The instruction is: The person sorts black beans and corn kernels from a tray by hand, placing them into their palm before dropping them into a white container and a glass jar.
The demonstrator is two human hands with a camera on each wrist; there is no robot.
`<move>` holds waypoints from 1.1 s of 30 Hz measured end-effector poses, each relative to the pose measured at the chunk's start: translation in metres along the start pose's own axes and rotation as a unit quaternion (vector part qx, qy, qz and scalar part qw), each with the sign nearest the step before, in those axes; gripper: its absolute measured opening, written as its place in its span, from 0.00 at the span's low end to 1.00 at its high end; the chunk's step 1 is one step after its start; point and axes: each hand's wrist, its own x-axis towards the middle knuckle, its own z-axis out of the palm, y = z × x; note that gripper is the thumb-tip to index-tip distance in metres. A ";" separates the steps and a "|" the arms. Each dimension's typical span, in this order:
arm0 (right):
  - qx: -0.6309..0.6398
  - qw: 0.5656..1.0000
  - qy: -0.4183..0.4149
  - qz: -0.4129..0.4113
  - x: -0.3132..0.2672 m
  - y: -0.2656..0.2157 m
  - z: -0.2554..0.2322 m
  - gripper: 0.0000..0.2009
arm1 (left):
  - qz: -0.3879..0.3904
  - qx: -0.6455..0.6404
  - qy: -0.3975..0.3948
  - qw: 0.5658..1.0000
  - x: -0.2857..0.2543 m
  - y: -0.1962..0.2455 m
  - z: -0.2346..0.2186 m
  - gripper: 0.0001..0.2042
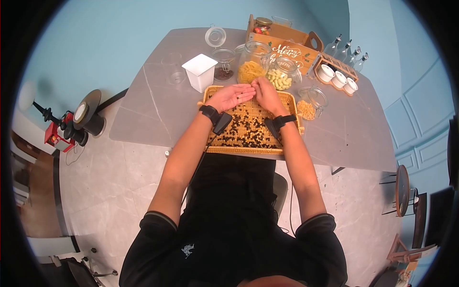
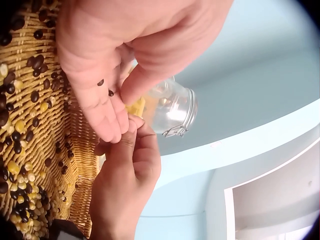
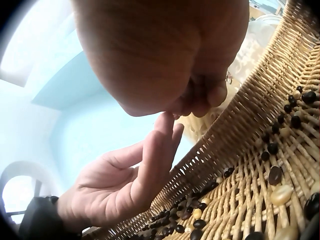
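Note:
My left hand is held palm up over the far side of a wicker basket, fingers extended. Two dark beans lie on its fingers in the left wrist view. At those fingertips is my right hand, its fingers curled and thumb against the index finger; I cannot tell whether a bean is between them. Black beans and yellow corn kernels are scattered over the woven basket bottom below both hands.
Behind the basket stand a white tapered container, an open jar of dark beans, a pasta jar and a jar of pale green pieces. A jar of yellow kernels lies to the right. A wooden crate and glass bottles are farther back.

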 end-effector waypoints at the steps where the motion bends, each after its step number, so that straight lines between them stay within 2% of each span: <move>1: 0.006 1.000 0.001 0.007 0.000 0.000 -0.001 0.04 | 0.005 0.007 -0.015 1.000 0.000 -0.001 -0.001 0.19; 14: -0.020 1.000 0.011 0.009 0.000 0.004 -0.002 0.04 | 0.007 0.000 -0.051 0.999 -0.005 0.002 0.003 0.25; 26: -0.021 1.000 0.009 0.021 0.000 0.004 -0.003 0.05 | 0.005 0.040 -0.038 0.998 -0.006 0.001 0.002 0.19; 33: -0.023 0.999 0.002 0.023 0.000 0.000 -0.004 0.05 | -0.009 0.035 -0.016 0.999 -0.007 0.002 0.004 0.19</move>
